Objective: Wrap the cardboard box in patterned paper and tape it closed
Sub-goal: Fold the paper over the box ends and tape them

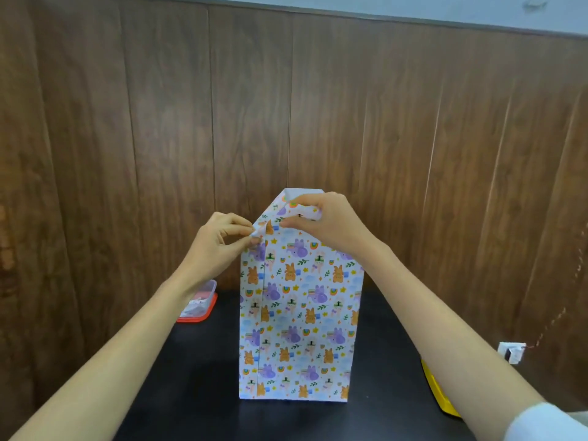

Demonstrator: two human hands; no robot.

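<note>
Head view: the box [299, 329] stands on end on the dark table [191, 377], near its middle. It is sheathed in paper [276, 211], so no cardboard shows. It is likely upright so that the open top end faces the hands and can be folded shut. A long overlap seam runs down the front face toward the box's left side, which suggests the body wrap is done and only the ends remain. At the box's top left corner the left hand [219, 240] pinches the paper edge between thumb and fingertips, seemingly to keep the slanted crease sharp. The right hand [327, 224] is over the box's top, its fingers curled and nipping the folded-in flap, probably to press it down against the end. Above the right hand the paper's white underside shows on a flap that is not yet folded. Left of the box, a clear tub [200, 303] with a red base sits within reach; I cannot tell its contents. Right of the box, a yellow thing [436, 386] lies at the table's edge. No tape is plainly visible, so closing this end is, by my judgement, not yet done.
</note>
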